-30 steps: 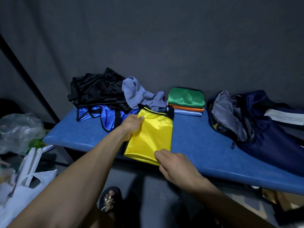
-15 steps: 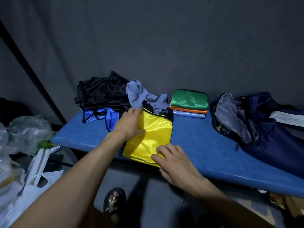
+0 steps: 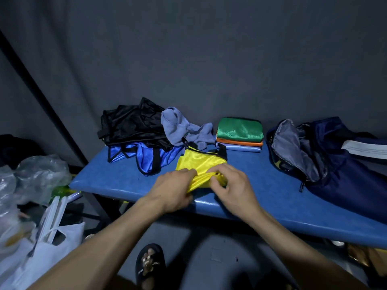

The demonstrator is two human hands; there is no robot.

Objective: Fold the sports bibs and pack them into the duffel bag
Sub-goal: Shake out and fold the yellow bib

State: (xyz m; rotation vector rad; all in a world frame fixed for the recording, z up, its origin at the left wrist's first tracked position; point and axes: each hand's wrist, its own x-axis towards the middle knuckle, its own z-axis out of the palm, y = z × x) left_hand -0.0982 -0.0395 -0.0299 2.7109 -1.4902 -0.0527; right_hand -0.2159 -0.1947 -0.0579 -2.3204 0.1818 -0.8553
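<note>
Both hands, left (image 3: 174, 190) and right (image 3: 231, 188), pinch the yellow bib's (image 3: 200, 162) near edge at bench (image 3: 282, 197) front, likely to flip it over for a smaller fold; folded stack (image 3: 239, 132) waits beside open duffel (image 3: 326, 155)

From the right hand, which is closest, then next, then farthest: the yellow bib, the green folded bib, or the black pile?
Measured from the right hand in the head view:
1. Yellow bib: the hand grips it at the bench's near edge.
2. Green folded bib: atop the folded stack, behind the hand.
3. Black pile: far back on the left.
</note>
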